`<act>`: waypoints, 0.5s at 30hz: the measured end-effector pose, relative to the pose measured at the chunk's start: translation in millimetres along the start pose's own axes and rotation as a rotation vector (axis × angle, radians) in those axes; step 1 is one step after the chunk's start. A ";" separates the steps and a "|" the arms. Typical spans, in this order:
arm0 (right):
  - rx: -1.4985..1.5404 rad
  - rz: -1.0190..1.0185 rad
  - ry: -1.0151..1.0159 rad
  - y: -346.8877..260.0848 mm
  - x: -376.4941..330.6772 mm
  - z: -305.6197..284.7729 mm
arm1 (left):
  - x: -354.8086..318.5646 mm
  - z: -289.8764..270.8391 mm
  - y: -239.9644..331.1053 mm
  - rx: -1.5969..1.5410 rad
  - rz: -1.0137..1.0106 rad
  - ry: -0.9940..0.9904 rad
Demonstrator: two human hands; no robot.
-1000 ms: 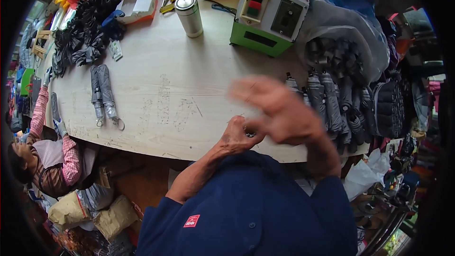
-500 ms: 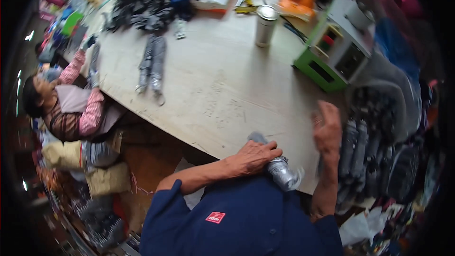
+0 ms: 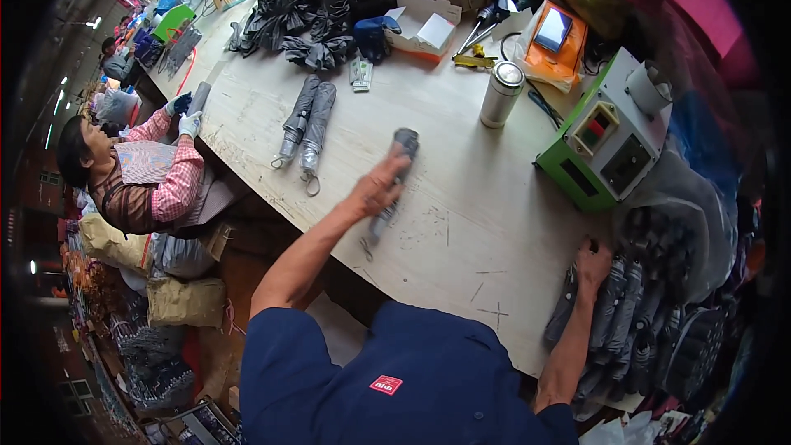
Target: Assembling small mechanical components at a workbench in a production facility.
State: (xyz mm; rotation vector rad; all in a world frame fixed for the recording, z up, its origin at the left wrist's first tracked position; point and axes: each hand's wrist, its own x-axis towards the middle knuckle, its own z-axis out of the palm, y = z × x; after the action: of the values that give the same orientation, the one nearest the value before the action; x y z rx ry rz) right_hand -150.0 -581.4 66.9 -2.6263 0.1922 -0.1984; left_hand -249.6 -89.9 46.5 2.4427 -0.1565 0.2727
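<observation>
The left hand is closed round a folded umbrella on the worktop; its long axis runs near-left to far-right. The right hand rests well to the right on an umbrella pile; whether it grasps, I cannot tell.

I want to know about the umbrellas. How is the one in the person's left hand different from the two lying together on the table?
The folded umbrella is gripped by the left hand; the pair of folded umbrellas lies untouched. It is single and nearer the person; they lie side by side, farther away. All are grey, folded and on the wooden table.
</observation>
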 end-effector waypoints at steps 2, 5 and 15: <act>0.123 -0.008 0.032 -3.5 -4.8 -9.6 | 3.1 -23.1 -26.5 0.055 -0.142 0.092; 0.577 0.147 -0.044 -27.4 -18.3 -27.6 | -5.5 -70.8 -93.4 0.295 -0.152 0.153; 0.851 -0.146 -0.358 -132.1 -84.9 -57.3 | 50.1 34.7 170.9 -0.766 0.021 -0.322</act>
State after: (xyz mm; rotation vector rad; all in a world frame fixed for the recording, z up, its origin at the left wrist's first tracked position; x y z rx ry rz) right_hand -230.0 -479.0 172.1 -1.7817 -0.1779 0.1264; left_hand -226.6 -245.8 136.3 1.7037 -0.3536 -0.1587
